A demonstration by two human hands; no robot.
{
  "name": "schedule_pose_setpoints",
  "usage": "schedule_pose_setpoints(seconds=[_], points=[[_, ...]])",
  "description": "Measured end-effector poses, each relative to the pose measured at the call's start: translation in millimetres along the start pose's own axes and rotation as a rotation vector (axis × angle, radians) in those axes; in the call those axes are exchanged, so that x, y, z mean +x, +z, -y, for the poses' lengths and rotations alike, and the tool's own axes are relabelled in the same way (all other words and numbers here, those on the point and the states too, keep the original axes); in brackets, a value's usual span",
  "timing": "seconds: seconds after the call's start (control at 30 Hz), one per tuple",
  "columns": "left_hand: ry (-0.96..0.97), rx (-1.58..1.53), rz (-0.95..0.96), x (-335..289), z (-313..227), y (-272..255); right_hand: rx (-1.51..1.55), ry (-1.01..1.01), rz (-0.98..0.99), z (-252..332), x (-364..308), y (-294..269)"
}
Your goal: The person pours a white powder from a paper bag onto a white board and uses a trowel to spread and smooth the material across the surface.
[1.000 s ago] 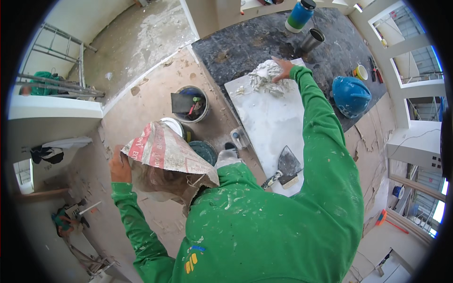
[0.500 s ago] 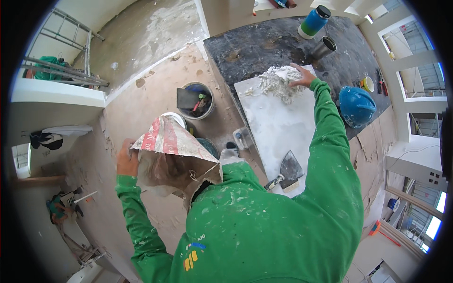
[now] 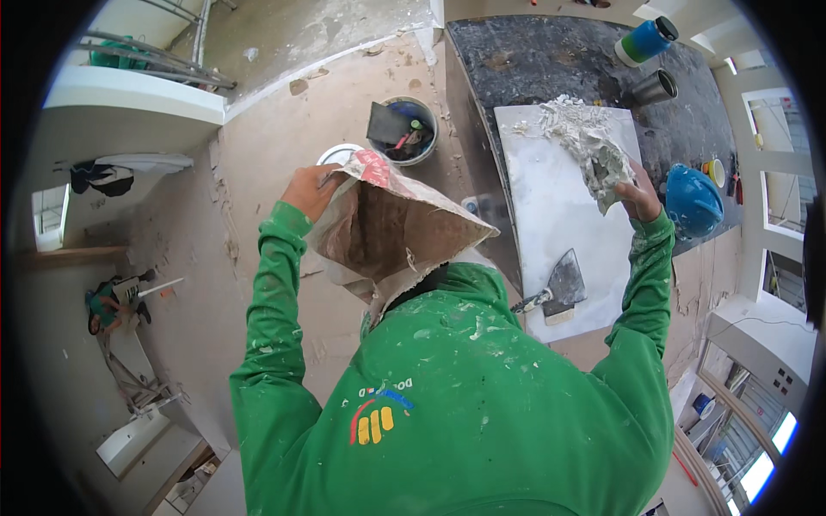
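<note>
The left hand [image 3: 308,189] has its grip pinched on the upper rim of an open paper sack [image 3: 391,228], brown inside with a red and white printed outer face folded over at the top edge. The sack is held up in front of the chest, its mouth gaping toward the camera, over the dusty floor [image 3: 258,284] to the left of the worktop [image 3: 551,60].

The right hand [image 3: 638,196] is raised above the right side of a white board [image 3: 559,224] that lies on the dark worktop. Its grip is closed on a clump of grey-white plaster [image 3: 602,163], which hangs from the fingers and runs up into a rougher heap at the far end of the board.

A putty knife [image 3: 555,291] lies on the near part of the board, blade to the right, handle to the left.

On the floor just left of the worktop stands a bucket [image 3: 404,129] holding tools. At the far right of the worktop stand a blue and green cylindrical bottle [image 3: 645,40] with a dark cap and a metal cup [image 3: 654,86]. A blue hard hat [image 3: 693,202] rests at the right, just beside the right hand.
</note>
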State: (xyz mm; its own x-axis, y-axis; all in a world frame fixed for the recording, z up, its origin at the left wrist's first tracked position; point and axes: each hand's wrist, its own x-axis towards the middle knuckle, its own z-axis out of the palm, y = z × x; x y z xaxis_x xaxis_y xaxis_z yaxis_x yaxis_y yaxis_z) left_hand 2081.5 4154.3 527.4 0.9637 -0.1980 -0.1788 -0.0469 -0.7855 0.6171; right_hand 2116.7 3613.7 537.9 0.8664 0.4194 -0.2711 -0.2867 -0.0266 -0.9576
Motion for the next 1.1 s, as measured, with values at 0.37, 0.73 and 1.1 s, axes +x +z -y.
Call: schedule_pose_setpoints(seconds=[0.37,0.73,1.1], points=[[0.050,-0.111,-0.076,-8.2,-17.9,9.4,0.382,0.430,0.397,-1.6,0.2,266.8],[0.137,-0.197,-0.046,-86.9,-3.7,8.4,-0.894,0.449,0.307,-126.0,104.0,415.4],[-0.014,-0.459,0.090,-169.6,37.1,82.7,-0.890,0.389,0.201,-226.8,42.6,425.6]])
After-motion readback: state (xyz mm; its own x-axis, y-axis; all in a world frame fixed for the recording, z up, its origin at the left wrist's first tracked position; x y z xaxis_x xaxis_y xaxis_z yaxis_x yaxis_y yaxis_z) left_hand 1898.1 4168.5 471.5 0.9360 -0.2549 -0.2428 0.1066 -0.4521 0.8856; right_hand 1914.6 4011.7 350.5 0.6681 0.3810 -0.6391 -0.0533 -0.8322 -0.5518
